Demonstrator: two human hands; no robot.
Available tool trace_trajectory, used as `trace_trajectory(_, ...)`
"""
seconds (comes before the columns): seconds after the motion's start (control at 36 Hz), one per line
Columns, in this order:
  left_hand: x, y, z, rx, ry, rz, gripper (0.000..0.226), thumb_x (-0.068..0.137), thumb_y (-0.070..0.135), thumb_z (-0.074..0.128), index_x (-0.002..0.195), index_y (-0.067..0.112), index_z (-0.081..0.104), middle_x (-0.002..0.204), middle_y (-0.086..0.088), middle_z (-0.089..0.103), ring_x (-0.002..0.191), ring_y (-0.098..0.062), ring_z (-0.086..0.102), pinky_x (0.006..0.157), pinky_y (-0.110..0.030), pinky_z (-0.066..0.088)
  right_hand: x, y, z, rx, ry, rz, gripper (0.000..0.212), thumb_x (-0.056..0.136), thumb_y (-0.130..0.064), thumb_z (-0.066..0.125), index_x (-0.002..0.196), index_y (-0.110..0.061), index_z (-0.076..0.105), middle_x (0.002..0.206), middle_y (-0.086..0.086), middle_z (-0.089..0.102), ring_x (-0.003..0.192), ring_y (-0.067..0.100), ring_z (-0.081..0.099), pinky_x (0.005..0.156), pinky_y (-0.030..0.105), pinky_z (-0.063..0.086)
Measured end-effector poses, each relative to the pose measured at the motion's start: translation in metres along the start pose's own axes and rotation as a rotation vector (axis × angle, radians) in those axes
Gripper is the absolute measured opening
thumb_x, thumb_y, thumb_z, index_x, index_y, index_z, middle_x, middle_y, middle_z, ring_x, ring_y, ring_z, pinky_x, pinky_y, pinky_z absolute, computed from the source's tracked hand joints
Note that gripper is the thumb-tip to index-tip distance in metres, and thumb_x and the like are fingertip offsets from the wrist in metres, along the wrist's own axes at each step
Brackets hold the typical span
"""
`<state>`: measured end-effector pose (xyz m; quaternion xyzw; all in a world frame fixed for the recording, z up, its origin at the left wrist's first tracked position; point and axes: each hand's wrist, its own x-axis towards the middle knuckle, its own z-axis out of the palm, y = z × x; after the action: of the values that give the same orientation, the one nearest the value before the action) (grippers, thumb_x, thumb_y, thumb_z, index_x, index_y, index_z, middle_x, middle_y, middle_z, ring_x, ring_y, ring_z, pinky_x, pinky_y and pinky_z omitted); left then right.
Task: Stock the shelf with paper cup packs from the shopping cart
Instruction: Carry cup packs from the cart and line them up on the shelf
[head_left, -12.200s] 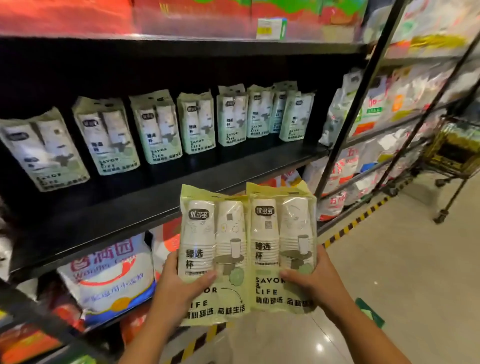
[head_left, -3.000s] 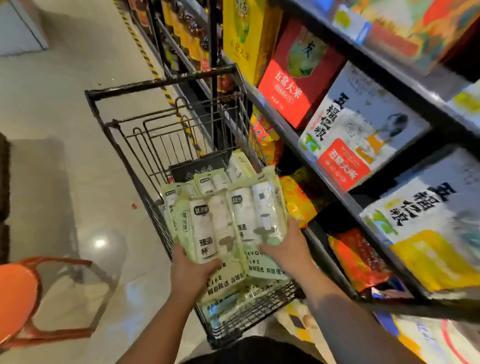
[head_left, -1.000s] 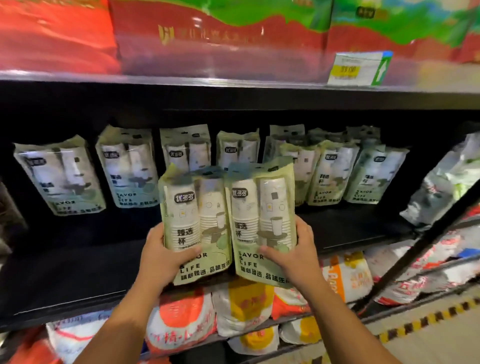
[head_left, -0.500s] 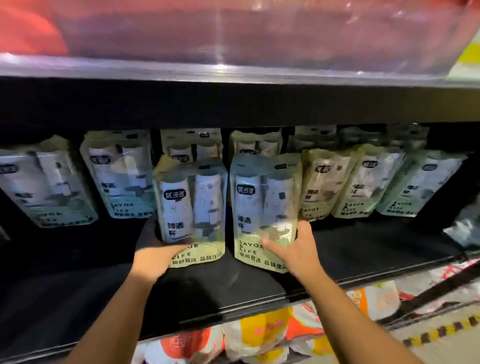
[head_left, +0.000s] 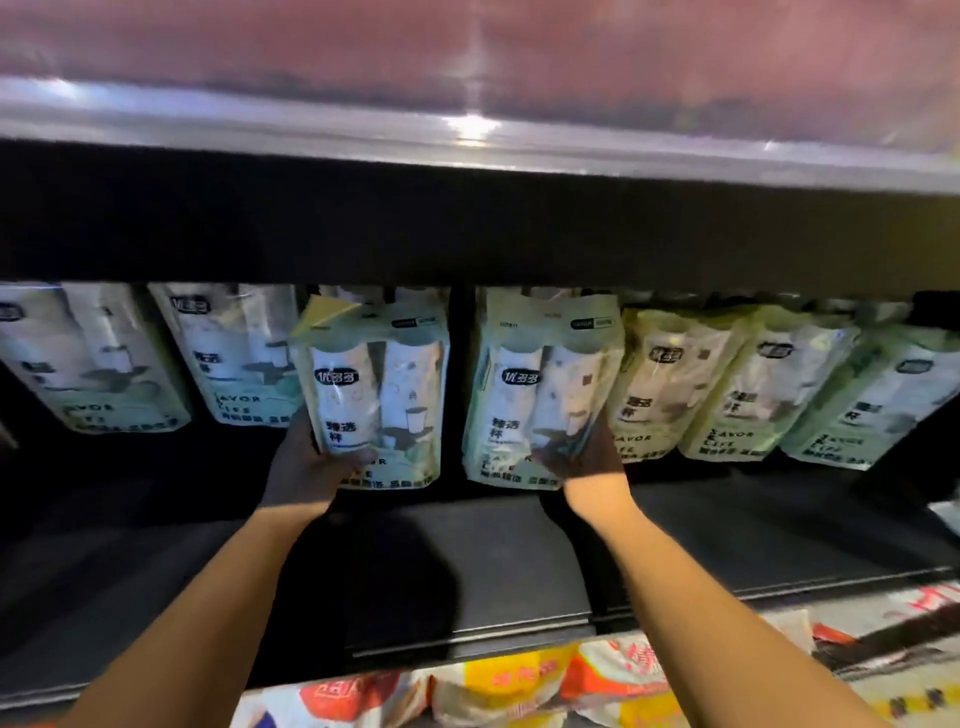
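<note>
Where each hand (head_left: 306, 467) holds a pack (head_left: 376, 400), "SAVOR" (head_left: 237, 399) shows.

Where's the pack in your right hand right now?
The right-hand pack is at center-right of the head view, deep on the black shelf, held by the right hand, between the left-hand pack and the stocked row.

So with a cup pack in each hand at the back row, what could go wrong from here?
1. The left pack stands close against the row behind; pushing further with the left hand could tip those packs.
2. The right pack sits tight beside its neighbour, so the right hand may drag that one askew on release.
3. Both packs are soft and upright; let go unevenly, they may slump forward onto the shelf.
</note>
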<state>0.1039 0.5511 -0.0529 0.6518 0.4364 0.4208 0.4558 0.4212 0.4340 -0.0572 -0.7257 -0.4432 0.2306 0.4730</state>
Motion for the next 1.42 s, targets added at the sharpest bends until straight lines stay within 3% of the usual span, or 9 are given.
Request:
trace_trajectory(0.17,0.007,0.007,-0.004,0.014,-0.043,0.035,0.076,0.076,0.008,0.085,0.139,0.025,0.047,0.126,0.016,0.066,0.115,0.001,0.062,0.086,-0.016,0.052,0.014,-0.020,-0.006,-0.017,-0.026,-0.028,0.073,0.081,-0.009,0.083,0.137,-0.023,0.039,0.130,0.005,0.060,0.114,0.016,0.057,0.087,0.024,0.046)
trace_trajectory(0.31,0.013,0.013,-0.002,0.027,-0.035,0.109,0.072,0.075,0.014,0.082,0.130,0.050,0.052,0.130,0.008,0.066,0.123,-0.012,0.062,0.094,-0.032,0.054,0.020,-0.018,-0.002,-0.035,-0.035,-0.030,0.070,0.080,-0.011,0.083,0.139,-0.013,0.045,0.129,0.001,0.063,0.116,0.019,0.061,0.094,0.029,0.051)
trace_trajectory(0.39,0.020,0.006,-0.001,0.035,-0.022,0.071,0.072,0.076,0.015,0.084,0.136,0.029,0.048,0.133,0.001,0.064,0.126,-0.020,0.060,0.100,-0.050,0.052,0.022,-0.021,-0.003,-0.033,-0.037,-0.039,0.064,0.082,-0.007,0.081,0.136,-0.010,0.047,0.124,-0.001,0.063,0.112,0.016,0.059,0.085,0.012,0.047)
trace_trajectory(0.69,0.020,0.006,-0.004,0.073,-0.061,0.051,0.071,0.077,0.001,0.083,0.137,0.020,0.049,0.131,0.003,0.065,0.122,-0.011,0.061,0.103,-0.041,0.050,0.026,-0.026,-0.005,-0.047,-0.063,0.010,0.065,0.075,-0.018,0.085,0.129,-0.025,0.050,0.127,0.001,0.067,0.117,0.023,0.063,0.103,0.054,0.049)
trace_trajectory(0.83,0.019,0.007,-0.004,0.073,-0.049,0.062,0.068,0.077,0.002,0.083,0.128,0.036,0.053,0.127,0.006,0.067,0.118,-0.009,0.063,0.096,-0.035,0.053,0.030,-0.026,-0.008,-0.029,-0.107,0.036,0.075,0.067,-0.029,0.083,0.135,-0.020,0.052,0.126,-0.002,0.068,0.118,0.022,0.063,0.102,0.054,0.051)
trace_trajectory(0.97,0.003,-0.010,-0.001,0.177,-0.049,-0.130,0.073,0.077,0.014,0.085,0.138,0.026,0.047,0.126,0.009,0.066,0.112,-0.014,0.063,0.100,-0.041,0.050,0.017,-0.022,-0.008,-0.106,-0.084,0.105,0.062,0.074,-0.029,0.087,0.126,-0.015,0.057,0.122,0.001,0.069,0.112,0.024,0.065,0.098,0.050,0.053)
trace_trajectory(1.11,-0.008,-0.028,-0.005,0.386,0.030,-0.130,0.077,0.071,0.033,0.082,0.140,0.024,0.048,0.129,-0.001,0.065,0.116,-0.020,0.062,0.099,-0.043,0.052,-0.013,0.013,0.000,-0.109,-0.106,0.154,0.080,0.069,-0.046,0.085,0.137,-0.022,0.050,0.131,0.001,0.064,0.120,0.021,0.061,0.101,0.045,0.052)
trace_trajectory(1.25,-0.036,-0.028,-0.004,0.604,0.115,-0.168,0.071,0.076,0.024,0.083,0.138,0.008,0.052,0.130,-0.018,0.063,0.121,-0.037,0.057,0.104,-0.042,0.046,-0.051,-0.012,-0.007,-0.371,-0.143,0.207,0.077,0.091,-0.031,0.073,0.155,-0.014,0.032,0.107,0.019,0.070,0.093,0.032,0.066,0.071,0.034,0.053)
trace_trajectory(1.42,-0.092,-0.019,-0.002,1.011,0.068,-0.200,0.055,0.095,0.040,0.057,0.139,0.006,0.057,0.140,-0.019,0.058,0.130,-0.040,0.051,0.108,-0.051,0.040,-0.073,-0.007,-0.017,-0.540,-0.297,0.096,0.057,0.096,-0.033,0.066,0.145,-0.009,0.050,0.150,0.011,0.049,0.139,0.025,0.044,0.113,0.031,0.032)
